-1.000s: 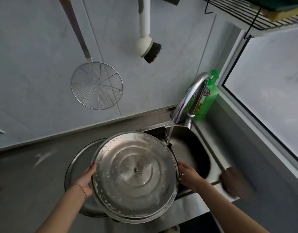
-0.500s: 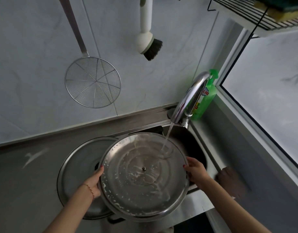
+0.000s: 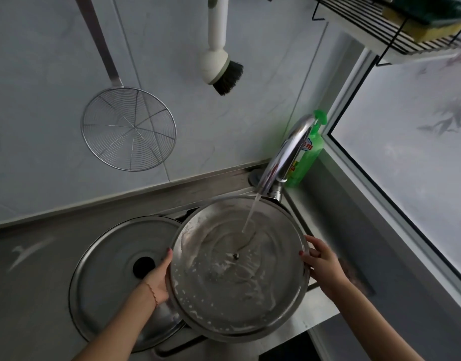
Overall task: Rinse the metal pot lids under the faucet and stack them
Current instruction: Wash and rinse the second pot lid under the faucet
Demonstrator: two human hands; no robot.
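Note:
A big round metal lid, underside up and streaked with suds, is held over the sink. My left hand grips its left rim and my right hand grips its right rim. Water runs from the chrome faucet onto the lid's upper right part. A second, larger metal lid with a black knob lies flat on the counter to the left, partly under the held one.
A wire skimmer and a white dish brush hang on the tiled wall. A green soap bottle stands behind the faucet. A wire shelf with sponges is at the top right, above a window sill.
The held lid has moved right and away from me, so the stream now lands inside it. More of the flat lid on the left shows.

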